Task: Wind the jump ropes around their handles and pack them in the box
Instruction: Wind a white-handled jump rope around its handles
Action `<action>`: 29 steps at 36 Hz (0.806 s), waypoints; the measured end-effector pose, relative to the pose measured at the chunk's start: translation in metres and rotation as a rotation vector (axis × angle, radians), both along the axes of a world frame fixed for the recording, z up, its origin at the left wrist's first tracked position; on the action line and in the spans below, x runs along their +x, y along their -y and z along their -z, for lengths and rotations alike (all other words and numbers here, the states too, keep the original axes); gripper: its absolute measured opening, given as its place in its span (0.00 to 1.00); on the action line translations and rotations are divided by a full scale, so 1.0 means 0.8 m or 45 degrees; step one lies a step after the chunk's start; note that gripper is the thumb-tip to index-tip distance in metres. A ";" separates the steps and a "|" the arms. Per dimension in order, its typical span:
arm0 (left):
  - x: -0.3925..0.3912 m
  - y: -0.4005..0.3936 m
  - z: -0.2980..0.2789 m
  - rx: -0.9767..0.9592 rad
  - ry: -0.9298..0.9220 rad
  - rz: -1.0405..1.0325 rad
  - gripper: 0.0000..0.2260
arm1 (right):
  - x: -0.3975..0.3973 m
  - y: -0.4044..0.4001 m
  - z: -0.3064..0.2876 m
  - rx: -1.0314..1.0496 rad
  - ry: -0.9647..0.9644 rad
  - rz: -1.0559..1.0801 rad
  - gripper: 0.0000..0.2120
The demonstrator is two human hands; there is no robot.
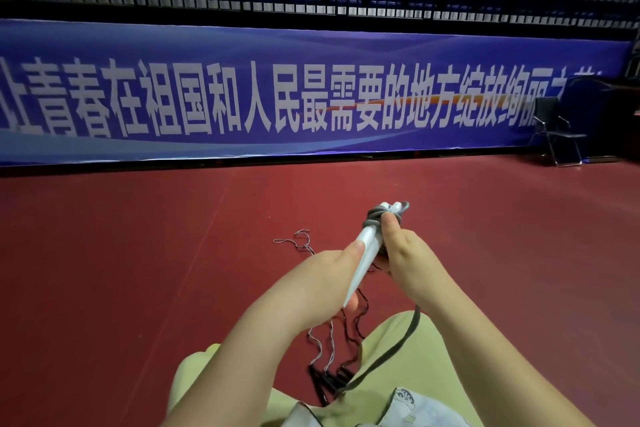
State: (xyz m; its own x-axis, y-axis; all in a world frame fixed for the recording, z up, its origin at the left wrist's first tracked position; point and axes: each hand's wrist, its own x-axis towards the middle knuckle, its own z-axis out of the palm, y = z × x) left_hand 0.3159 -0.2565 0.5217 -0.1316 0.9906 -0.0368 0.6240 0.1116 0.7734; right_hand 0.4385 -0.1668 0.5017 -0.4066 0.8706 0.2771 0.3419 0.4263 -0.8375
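Observation:
My left hand (322, 282) grips the lower part of two pale blue-white jump rope handles (367, 246) held together and pointing away from me. A grey rope (375, 217) is looped several times round their far end. My right hand (405, 250) holds that rope against the handles, thumb on top. The loose grey rope (398, 350) hangs down from the right hand across my lap. More jump ropes lie on the red floor below my hands: thin striped and dark cords (322, 340) with black handles (329, 380). No box is in view.
A thin striped cord (298, 243) lies looped on the red floor to the left of my hands. A long blue banner (311, 94) runs along the far wall. A black folding chair (561, 132) stands at the far right. My pale trousers (214, 378) fill the bottom.

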 end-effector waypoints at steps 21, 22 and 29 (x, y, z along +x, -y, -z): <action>-0.014 -0.013 0.018 0.293 -0.377 -0.255 0.15 | -0.012 -0.006 0.009 -0.533 -0.539 -0.112 0.21; -0.016 -0.012 0.016 0.242 -0.295 -0.207 0.16 | -0.012 -0.003 0.008 -0.524 -0.569 -0.115 0.21; -0.023 -0.001 0.005 -0.052 0.705 0.202 0.30 | -0.005 0.010 -0.003 -0.543 -0.864 -0.182 0.16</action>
